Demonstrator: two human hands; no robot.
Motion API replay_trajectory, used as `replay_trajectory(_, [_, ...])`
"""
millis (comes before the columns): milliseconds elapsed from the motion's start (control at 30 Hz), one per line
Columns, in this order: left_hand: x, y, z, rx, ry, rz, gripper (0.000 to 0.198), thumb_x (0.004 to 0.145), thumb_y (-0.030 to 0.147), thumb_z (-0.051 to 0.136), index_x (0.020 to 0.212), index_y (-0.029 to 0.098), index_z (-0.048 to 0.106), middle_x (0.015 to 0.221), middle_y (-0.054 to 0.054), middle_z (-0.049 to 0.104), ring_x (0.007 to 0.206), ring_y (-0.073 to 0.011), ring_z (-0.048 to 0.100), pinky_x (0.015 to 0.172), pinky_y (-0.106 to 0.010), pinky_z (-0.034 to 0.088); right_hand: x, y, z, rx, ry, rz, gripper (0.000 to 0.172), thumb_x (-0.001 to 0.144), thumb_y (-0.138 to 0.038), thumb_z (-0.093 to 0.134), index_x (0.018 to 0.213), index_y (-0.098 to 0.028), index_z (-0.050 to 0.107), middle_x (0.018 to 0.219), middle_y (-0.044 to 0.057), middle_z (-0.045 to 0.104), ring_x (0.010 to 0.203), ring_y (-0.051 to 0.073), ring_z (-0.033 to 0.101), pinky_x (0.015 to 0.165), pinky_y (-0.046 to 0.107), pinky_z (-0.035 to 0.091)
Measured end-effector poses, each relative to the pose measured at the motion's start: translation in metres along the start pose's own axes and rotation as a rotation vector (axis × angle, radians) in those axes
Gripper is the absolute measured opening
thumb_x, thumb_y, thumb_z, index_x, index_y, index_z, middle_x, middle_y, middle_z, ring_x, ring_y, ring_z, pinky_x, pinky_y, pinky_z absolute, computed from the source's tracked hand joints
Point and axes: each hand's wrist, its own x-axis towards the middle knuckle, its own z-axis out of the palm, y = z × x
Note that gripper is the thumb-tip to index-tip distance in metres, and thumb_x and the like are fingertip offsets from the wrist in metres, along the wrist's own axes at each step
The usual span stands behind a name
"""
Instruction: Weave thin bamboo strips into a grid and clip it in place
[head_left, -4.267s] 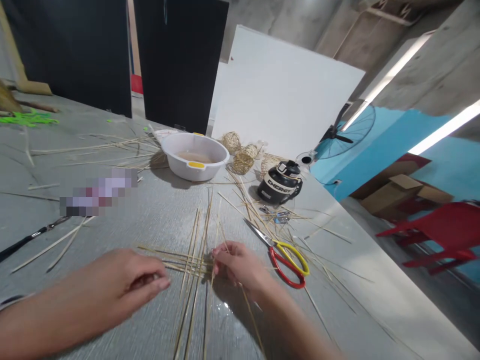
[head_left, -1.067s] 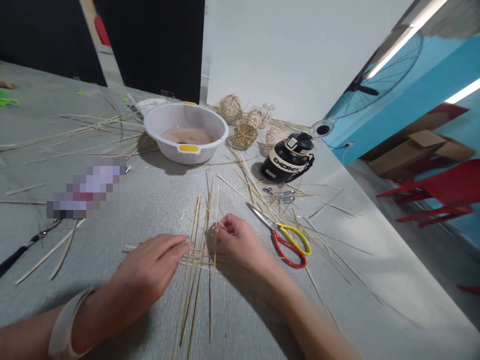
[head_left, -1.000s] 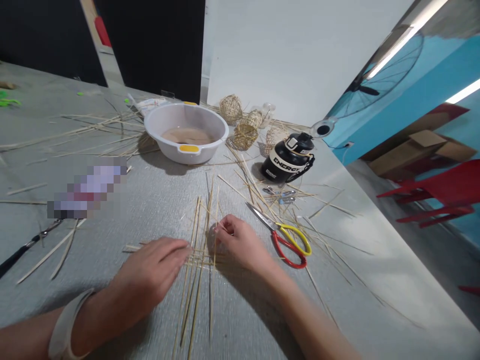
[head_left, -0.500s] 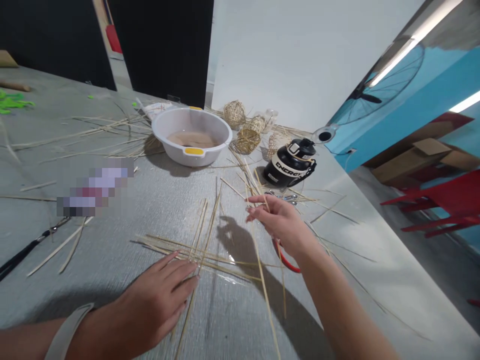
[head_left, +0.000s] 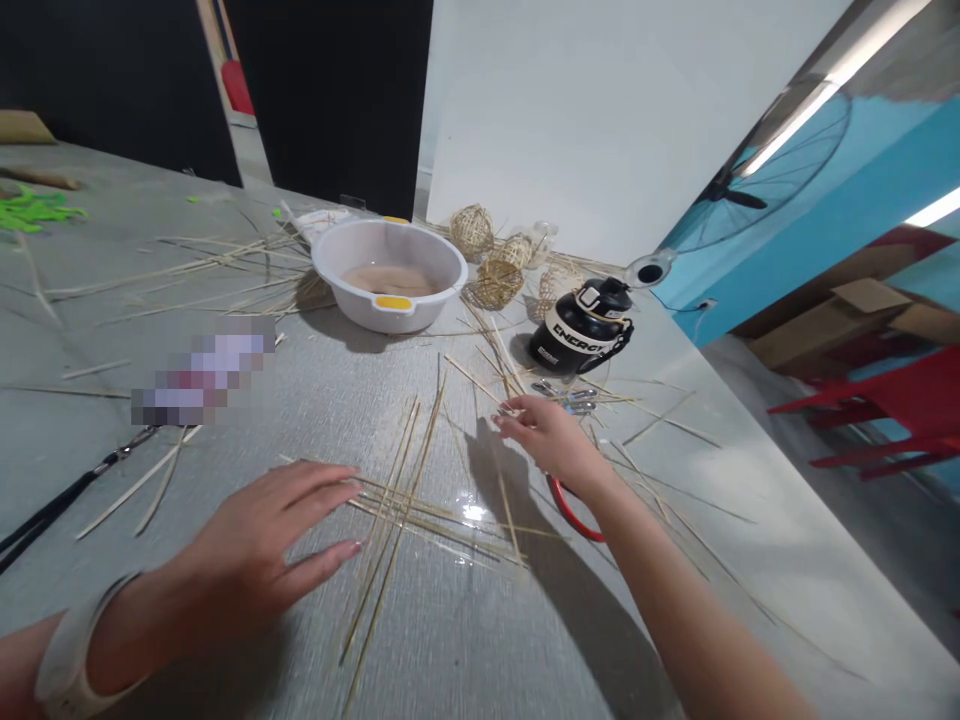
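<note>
Thin straw-coloured strips (head_left: pixel 401 515) lie crossed in a loose lattice on the grey table (head_left: pixel 465 650), low and left of centre in the view. Taking their crossing as the clock's centre, one set runs from about half past twelve down to seven, the other from ten across to between three and four. They are slender, nearly straight and uneven in length; some are pale, others yellow-brown, with open gaps between them and ragged, fanned-out ends. Bright glints show on the table beside the crosswise set.

At eight to nine o'clock, the left hand (head_left: pixel 274 530) is spread, thumb well apart and palm down, gripping nothing; its fingertips meet the crosswise strips, though contact is unclear. Between two and three, the right hand (head_left: pixel 551 440) pinches a thin strip (head_left: pixel 505 482) slanting down from its fingertips. A red loop handle (head_left: pixel 574 515) shows at three, partly behind that forearm.
</note>
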Motion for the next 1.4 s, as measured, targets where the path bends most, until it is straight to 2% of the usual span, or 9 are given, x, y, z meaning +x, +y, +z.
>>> replay_trajectory(167, [0.007,-0.001,-0.007,-0.142,-0.035,-0.015,0.025,0.090,0.028,0.054,0.113,0.021,0.060,0.107,-0.006,0.068,0.097,-0.0195,0.064,0.082,-0.033,0.054,-0.022,-0.019,-0.012,-0.095,0.104,-0.010,0.034,0.095,-0.043,0.035,0.088,-0.020,0.059,0.075,0.005,0.067,0.067,0.020,0.057,0.060,0.029,0.034])
replay_trajectory(367, [0.053,0.010,-0.024,-0.594,-0.289,-0.374,0.031,0.093,0.045,0.047,0.099,0.019,0.063,0.079,0.000,0.065,0.065,-0.0121,0.057,0.056,-0.021,0.045,-0.052,-0.064,0.017,-0.094,-0.218,-0.203,0.022,0.090,-0.038,0.044,0.088,-0.021,0.059,0.076,0.004,0.065,0.065,0.017,0.054,0.055,0.026,0.029])
replay_trajectory(500, [0.074,0.014,-0.021,-0.758,-0.375,-0.356,0.040,0.093,0.048,0.042,0.076,0.016,0.059,0.063,0.003,0.052,0.058,-0.0099,0.046,0.053,-0.021,0.035,-0.058,-0.081,0.039,-0.162,-0.263,-0.253,0.022,0.091,-0.034,0.042,0.084,-0.018,0.056,0.071,0.005,0.063,0.056,0.014,0.047,0.050,0.026,0.021])
replay_trajectory(833, [0.077,-0.010,0.003,-0.991,-0.467,-0.544,0.039,0.085,0.053,0.053,0.072,0.016,0.058,0.060,0.003,0.054,0.054,-0.0112,0.048,0.052,-0.024,0.036,-0.048,-0.061,0.035,0.082,-0.286,-0.347,0.016,0.094,-0.026,0.048,0.085,-0.019,0.059,0.069,-0.001,0.059,0.061,0.011,0.050,0.056,0.021,0.032])
replay_trajectory(933, [0.085,-0.014,0.001,-0.993,-0.367,-0.610,0.035,0.084,0.052,0.054,0.089,0.018,0.060,0.074,-0.001,0.062,0.064,-0.0142,0.056,0.055,-0.025,0.040,-0.041,-0.047,0.043,0.230,-0.325,-0.250,0.019,0.093,-0.025,0.045,0.079,-0.019,0.057,0.063,-0.003,0.056,0.053,0.009,0.050,0.052,0.020,0.034])
replay_trajectory(1033, [0.090,-0.024,-0.001,-0.844,-0.281,-0.623,0.039,0.083,0.051,0.054,0.103,0.018,0.058,0.091,-0.007,0.066,0.080,-0.0193,0.060,0.064,-0.028,0.045,-0.038,-0.031,0.044,0.330,-0.350,-0.152,0.020,0.094,-0.029,0.045,0.083,-0.019,0.057,0.065,-0.002,0.058,0.052,0.010,0.053,0.051,0.021,0.036])
replay_trajectory(1133, [0.089,-0.030,0.004,-0.586,-0.376,-0.521,0.041,0.080,0.052,0.056,0.100,0.016,0.061,0.086,-0.007,0.067,0.078,-0.0213,0.061,0.068,-0.031,0.044,-0.038,-0.018,0.045,0.219,-0.290,-0.154,0.024,0.092,-0.031,0.048,0.075,-0.019,0.059,0.061,-0.003,0.054,0.053,0.010,0.048,0.051,0.022,0.031])
replay_trajectory(1267, [0.086,-0.023,0.021,-0.503,-0.403,-0.493,0.043,0.081,0.048,0.055,0.107,0.015,0.060,0.091,-0.008,0.067,0.081,-0.0228,0.061,0.072,-0.032,0.044,-0.039,-0.011,0.050,0.077,-0.186,-0.144,0.039,0.093,-0.036,0.047,0.059,-0.018,0.049,0.054,-0.004,0.046,0.052,0.010,0.039,0.050,0.024,0.026])
replay_trajectory(1400, [0.088,-0.008,0.028,-0.756,-0.422,-0.649,0.050,0.079,0.042,0.054,0.121,0.015,0.048,0.106,-0.011,0.060,0.085,-0.0219,0.061,0.073,-0.033,0.048,-0.036,-0.013,0.057,0.257,-0.209,-0.061,0.034,0.094,-0.035,0.044,0.065,-0.018,0.051,0.059,-0.001,0.055,0.054,0.011,0.049,0.051,0.023,0.033])
